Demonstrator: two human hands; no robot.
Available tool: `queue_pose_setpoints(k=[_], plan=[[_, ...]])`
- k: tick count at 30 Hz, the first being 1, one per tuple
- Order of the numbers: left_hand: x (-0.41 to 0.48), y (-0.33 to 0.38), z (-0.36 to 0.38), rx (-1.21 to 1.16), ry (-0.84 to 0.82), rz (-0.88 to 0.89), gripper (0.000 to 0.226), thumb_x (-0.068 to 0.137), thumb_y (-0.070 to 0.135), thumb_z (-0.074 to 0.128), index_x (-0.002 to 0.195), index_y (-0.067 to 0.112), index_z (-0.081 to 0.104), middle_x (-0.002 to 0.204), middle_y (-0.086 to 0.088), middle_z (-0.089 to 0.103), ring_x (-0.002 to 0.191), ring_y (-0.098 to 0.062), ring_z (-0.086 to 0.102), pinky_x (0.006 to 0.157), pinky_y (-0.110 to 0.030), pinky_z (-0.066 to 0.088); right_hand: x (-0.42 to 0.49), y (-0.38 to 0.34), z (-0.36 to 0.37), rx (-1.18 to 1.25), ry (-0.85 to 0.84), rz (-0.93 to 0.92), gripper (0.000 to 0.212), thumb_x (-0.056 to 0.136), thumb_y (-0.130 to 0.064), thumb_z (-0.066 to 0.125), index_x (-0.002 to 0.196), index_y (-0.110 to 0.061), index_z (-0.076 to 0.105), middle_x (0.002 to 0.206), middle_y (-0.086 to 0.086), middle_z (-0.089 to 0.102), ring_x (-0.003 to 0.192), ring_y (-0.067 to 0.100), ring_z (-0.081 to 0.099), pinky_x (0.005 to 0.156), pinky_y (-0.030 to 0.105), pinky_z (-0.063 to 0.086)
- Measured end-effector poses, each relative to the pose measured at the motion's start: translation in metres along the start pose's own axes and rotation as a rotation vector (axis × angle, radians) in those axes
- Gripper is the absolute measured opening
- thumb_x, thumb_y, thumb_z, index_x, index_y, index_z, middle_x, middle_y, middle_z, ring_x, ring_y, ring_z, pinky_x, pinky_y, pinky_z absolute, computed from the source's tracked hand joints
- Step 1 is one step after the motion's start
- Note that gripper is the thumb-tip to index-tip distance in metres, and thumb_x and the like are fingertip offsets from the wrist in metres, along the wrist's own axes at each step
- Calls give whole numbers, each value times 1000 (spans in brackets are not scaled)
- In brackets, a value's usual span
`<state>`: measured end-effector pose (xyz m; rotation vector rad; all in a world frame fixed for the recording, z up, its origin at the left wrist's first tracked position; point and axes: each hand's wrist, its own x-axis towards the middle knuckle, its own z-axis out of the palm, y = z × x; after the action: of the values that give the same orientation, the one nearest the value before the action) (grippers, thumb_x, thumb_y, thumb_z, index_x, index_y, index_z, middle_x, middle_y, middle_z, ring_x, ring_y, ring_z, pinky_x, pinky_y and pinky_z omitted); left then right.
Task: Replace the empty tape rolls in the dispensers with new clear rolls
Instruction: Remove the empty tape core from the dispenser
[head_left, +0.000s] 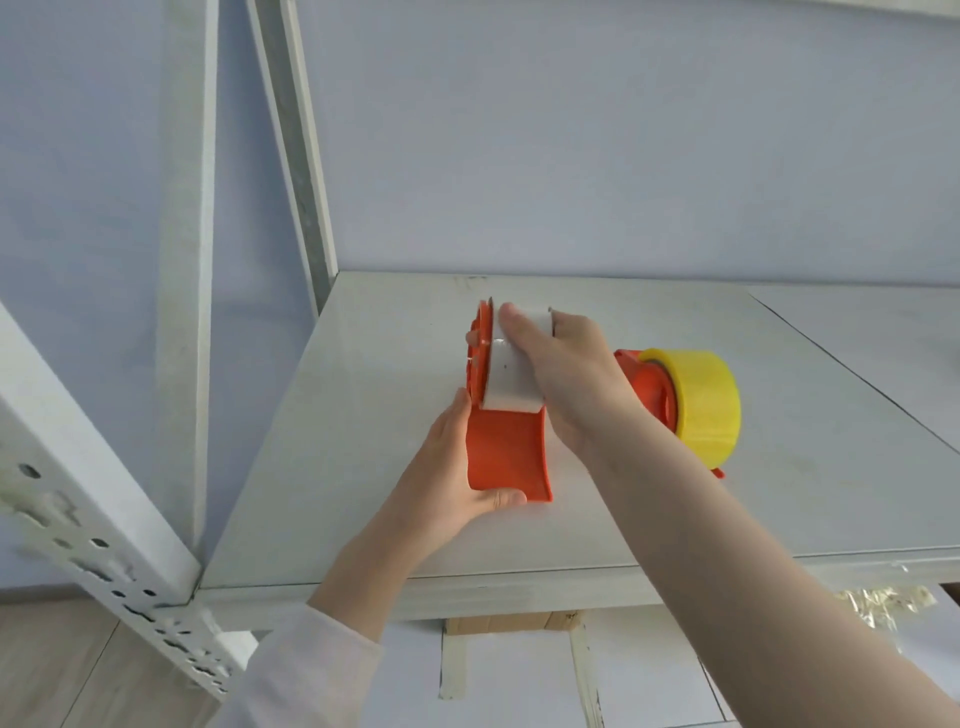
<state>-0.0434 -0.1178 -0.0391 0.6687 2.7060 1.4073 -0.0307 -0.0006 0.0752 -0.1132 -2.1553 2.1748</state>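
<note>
An orange tape dispenser (506, 454) lies on the grey shelf board (363, 415). My left hand (449, 475) grips its curved handle from the left side. A white roll core (511, 376) sits on the dispenser's wheel, and my right hand (566, 371) is closed over it from above, thumb on its top. To the right, partly hidden behind my right wrist, stands a second orange dispenser (652, 387) that carries a full yellowish clear roll (701, 402).
White perforated shelf posts (109, 545) rise at the left and behind. The shelf's front edge (519, 592) runs below my arms. Crumpled clear tape (883, 603) hangs at the edge on the right. A taped cardboard box (519, 660) sits below the shelf.
</note>
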Motion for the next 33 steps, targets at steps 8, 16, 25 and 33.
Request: queue_pose_setpoints(k=[8,16,25,33], plan=[[5,56,-32,-423,365,5,50,88,43,51,132,19,44,115,22,53,98,24,49,86,0,37,7,8,6,-76,124,-45,38,88,-31,56,107,2,59,86,6,63,79,20,62,75,32,49],[20,66,-38,-319,467,11,12,88,25,58,89,13,59,81,-3,66,81,-21,64,82,-40,53,1,12,-6,-71,270,-94,47,83,-40,56,109,-1,58,103,12,64,94,22,61,89,44,48],[-4,46,-19,-191,424,-2,10,85,18,63,83,12,54,72,8,58,68,-7,57,63,-9,42,-29,20,-48,54,389,-164,15,92,-28,50,85,-18,59,71,-8,64,57,5,61,54,19,49],[-29,22,-1,-66,313,-73,23,86,29,60,104,15,57,105,3,61,101,-15,53,82,-20,36,-71,38,-68,448,263,-67,19,89,-16,49,98,-9,65,84,4,67,76,16,63,75,29,50]])
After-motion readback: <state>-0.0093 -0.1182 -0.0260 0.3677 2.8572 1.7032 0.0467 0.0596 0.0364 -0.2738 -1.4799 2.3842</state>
